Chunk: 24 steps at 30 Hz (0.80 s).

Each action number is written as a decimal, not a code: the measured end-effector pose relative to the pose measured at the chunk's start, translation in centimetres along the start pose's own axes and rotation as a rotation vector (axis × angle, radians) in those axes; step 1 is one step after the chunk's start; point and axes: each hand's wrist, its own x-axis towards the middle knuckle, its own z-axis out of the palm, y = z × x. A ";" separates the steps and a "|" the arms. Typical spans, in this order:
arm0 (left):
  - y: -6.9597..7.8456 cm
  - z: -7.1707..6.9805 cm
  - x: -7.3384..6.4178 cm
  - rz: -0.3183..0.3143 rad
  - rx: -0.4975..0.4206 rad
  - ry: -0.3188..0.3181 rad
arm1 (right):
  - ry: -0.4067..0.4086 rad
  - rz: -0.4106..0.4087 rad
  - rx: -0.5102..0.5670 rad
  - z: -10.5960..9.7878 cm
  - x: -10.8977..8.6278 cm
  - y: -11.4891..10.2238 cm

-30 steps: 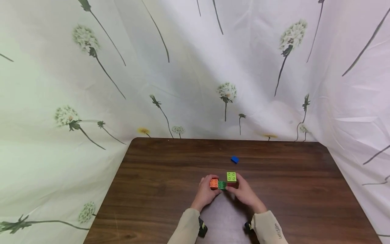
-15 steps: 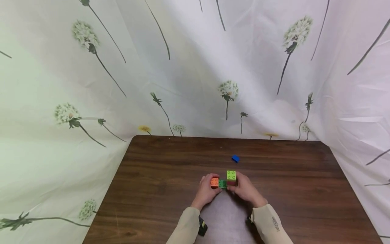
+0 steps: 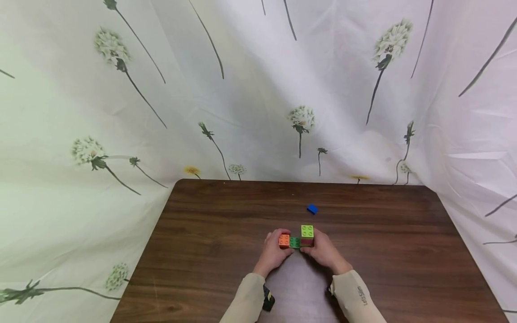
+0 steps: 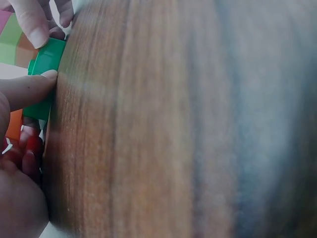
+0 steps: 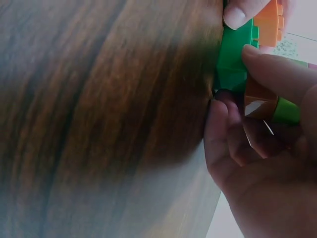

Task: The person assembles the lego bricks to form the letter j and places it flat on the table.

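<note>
A long green toy brick (image 5: pixel 235 52) lies low on the table, its studs showing in the middle. An orange brick (image 3: pixel 284 241) sits on its left end. On its right end rises a stack: a brown-orange brick (image 5: pixel 260 99), a lime one (image 5: pixel 286 111), a pinkish one (image 4: pixel 4 19) and a lime brick (image 3: pixel 307 231) on top. My left hand (image 3: pixel 272 253) grips the green brick's left part, thumb on the near side and fingers behind. My right hand (image 3: pixel 325 252) holds the stack's lower part between thumb and curled fingers; its palm side is partly hidden in the head view.
A small blue brick (image 3: pixel 312 209) lies farther back on the brown wooden table (image 3: pixel 218 224). Behind and beside the table hangs a white cloth (image 3: pixel 250 112) printed with dandelions. A black wrist device (image 3: pixel 268 299) shows at the left sleeve.
The whole head view has shifted slightly. Both hands keep their places on the bricks, with the right hand's grip and the stack's tilt changed only a little.
</note>
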 end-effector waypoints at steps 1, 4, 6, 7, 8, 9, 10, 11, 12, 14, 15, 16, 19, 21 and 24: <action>0.0 0.0 0.0 0.000 -0.002 0.000 | -0.004 0.001 0.003 0.0 0.0 0.1; 0.0 0.1 -0.1 -0.002 0.000 -0.004 | -0.016 -0.004 0.009 0.0 0.0 0.3; 0.0 0.1 0.0 -0.003 0.003 -0.002 | -0.022 -0.005 0.009 0.0 0.0 0.4; 0.0 0.1 0.0 -0.001 0.003 -0.001 | -0.023 -0.006 0.008 0.0 0.0 0.5; 0.0 0.1 0.0 -0.001 0.004 0.001 | -0.021 -0.006 0.007 0.0 0.0 0.6; 0.0 0.1 0.0 -0.002 0.000 0.002 | -0.021 -0.005 0.011 0.0 0.0 0.6; 0.0 0.1 0.0 0.002 0.002 0.005 | -0.020 -0.006 0.012 -0.1 0.1 0.6; 0.0 0.1 0.1 0.008 0.003 0.008 | -0.021 -0.008 0.018 -0.1 0.1 0.6; 0.0 0.1 0.1 0.015 0.004 0.009 | -0.019 -0.008 0.025 -0.2 0.1 0.5; -0.1 0.1 0.1 0.019 0.004 0.006 | -0.023 -0.010 0.037 -0.2 0.0 0.5; -0.1 0.1 0.1 0.016 -0.002 -0.001 | -0.028 -0.009 0.049 -0.3 0.0 0.6; -0.2 0.0 0.1 0.012 -0.010 -0.010 | -0.032 -0.007 0.063 -0.3 -0.1 0.6; -0.4 -0.2 0.0 0.002 -0.056 -0.053 | -0.046 0.000 0.113 -0.4 -0.3 0.9; -0.6 -0.5 0.0 -0.010 -0.098 -0.088 | -0.055 0.005 0.151 -0.6 -0.5 1.1; -1.0 -0.9 0.0 -0.016 -0.148 -0.121 | -0.055 -0.003 0.166 -0.8 -0.8 1.4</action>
